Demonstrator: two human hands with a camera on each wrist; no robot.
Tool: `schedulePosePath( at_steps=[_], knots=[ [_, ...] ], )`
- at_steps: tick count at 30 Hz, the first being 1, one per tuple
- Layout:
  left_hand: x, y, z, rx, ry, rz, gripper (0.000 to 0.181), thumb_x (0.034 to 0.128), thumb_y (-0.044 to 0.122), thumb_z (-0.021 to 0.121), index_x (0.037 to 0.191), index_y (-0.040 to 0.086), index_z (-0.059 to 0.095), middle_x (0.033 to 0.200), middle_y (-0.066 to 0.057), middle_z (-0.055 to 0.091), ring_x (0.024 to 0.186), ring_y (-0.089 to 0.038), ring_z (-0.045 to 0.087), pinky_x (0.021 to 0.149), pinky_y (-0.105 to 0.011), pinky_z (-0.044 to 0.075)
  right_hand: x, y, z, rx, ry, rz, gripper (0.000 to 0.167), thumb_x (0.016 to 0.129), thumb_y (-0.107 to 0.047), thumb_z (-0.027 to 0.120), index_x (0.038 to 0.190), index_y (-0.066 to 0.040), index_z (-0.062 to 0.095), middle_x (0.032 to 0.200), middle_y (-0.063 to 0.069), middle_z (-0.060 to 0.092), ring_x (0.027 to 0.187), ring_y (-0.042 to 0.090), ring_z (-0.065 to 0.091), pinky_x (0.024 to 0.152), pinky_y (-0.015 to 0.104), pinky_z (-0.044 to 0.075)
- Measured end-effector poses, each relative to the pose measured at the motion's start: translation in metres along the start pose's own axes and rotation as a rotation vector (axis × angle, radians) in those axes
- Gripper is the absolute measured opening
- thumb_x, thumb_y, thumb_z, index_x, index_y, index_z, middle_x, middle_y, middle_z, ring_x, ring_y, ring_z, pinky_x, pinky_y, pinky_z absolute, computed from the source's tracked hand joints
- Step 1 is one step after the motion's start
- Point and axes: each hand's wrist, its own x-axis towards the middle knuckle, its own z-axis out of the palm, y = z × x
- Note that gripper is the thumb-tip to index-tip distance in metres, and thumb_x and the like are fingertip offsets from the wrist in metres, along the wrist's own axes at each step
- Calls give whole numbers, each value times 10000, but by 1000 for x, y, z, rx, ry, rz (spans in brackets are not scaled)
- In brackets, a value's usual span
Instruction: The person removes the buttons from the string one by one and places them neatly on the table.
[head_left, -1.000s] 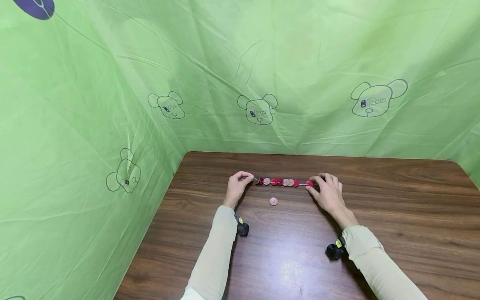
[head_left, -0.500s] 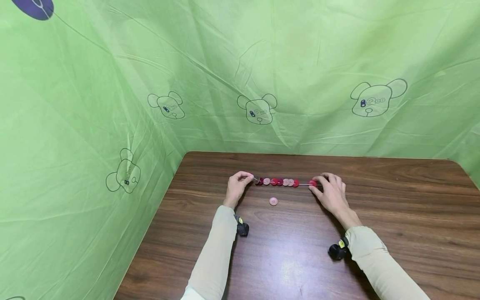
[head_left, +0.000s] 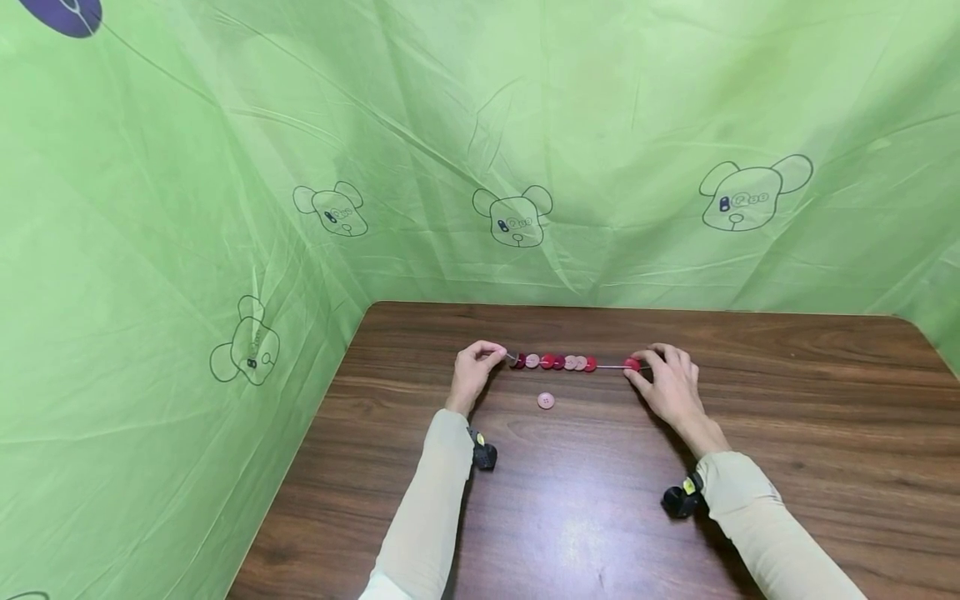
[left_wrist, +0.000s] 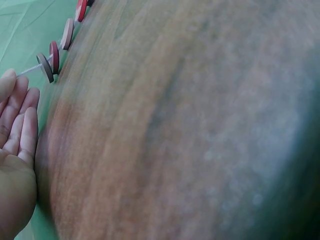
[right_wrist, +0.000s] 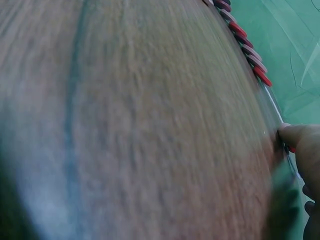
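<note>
Fingers of the left hand (head_left: 471,371) pinch the string (head_left: 611,367) at left, those of the right hand (head_left: 673,387) a red button (head_left: 632,364) right of the button row (head_left: 558,362), apparently for unthreading, so the next move calls for sliding it off rightward, a pink button (head_left: 546,401) lying nearer on the worktop (head_left: 570,475).

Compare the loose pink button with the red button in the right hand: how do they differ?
The pink button is pale; the red button is vivid. The pink button lies on the table, while the red button is pinched by the right hand at the cord. The pink button shows whole; the red button is partly covered. Both sit apart from the button row.
</note>
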Motion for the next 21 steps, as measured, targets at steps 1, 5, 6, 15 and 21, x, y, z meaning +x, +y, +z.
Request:
schedulePosePath(
  at_steps=[1, 5, 6, 15, 21],
  knots=[
    [0, 0, 0, -2, 0, -1, 132, 845, 200, 737, 910, 86, 729, 877, -38, 721, 755, -57, 611, 673, -189, 460, 0, 1, 0, -1, 1, 2, 293, 871, -260, 700, 1098, -84, 640, 1280, 229, 467, 1211, 463, 337, 929, 590, 220],
    [1, -1, 0, -5, 2, 1, 126, 848, 191, 734, 913, 84, 729, 880, -43, 720, 756, -60, 613, 676, -187, 463, 0, 2, -1, -4, 1, 8, 295, 873, -260, 698, 1100, -81, 640, 1279, 230, 465, 1213, 464, 336, 932, 589, 218],
    [1, -1, 0, -5, 3, -1, 124, 849, 190, 734, 912, 84, 729, 879, -45, 719, 756, -61, 614, 678, -187, 465, 0, 3, -1, -4, 1, 9, 297, 872, -261, 699, 1101, -81, 640, 1279, 229, 465, 1215, 463, 335, 935, 589, 217],
    [0, -2, 0, -4, 1, -1, 138, 847, 208, 736, 911, 86, 727, 897, -61, 720, 772, -76, 618, 696, -197, 475, -2, 7, -7, 1, 0, 40, 328, 870, -277, 694, 1123, -77, 636, 1296, 226, 455, 1220, 460, 327, 957, 585, 206],
    [0, -2, 0, -5, -2, 6, 126, 854, 194, 728, 920, 86, 727, 911, -66, 720, 778, -72, 612, 694, -192, 464, -2, 9, -10, 2, 5, 37, 328, 876, -280, 688, 1128, -76, 633, 1294, 236, 456, 1206, 468, 333, 945, 591, 210]
  ],
)
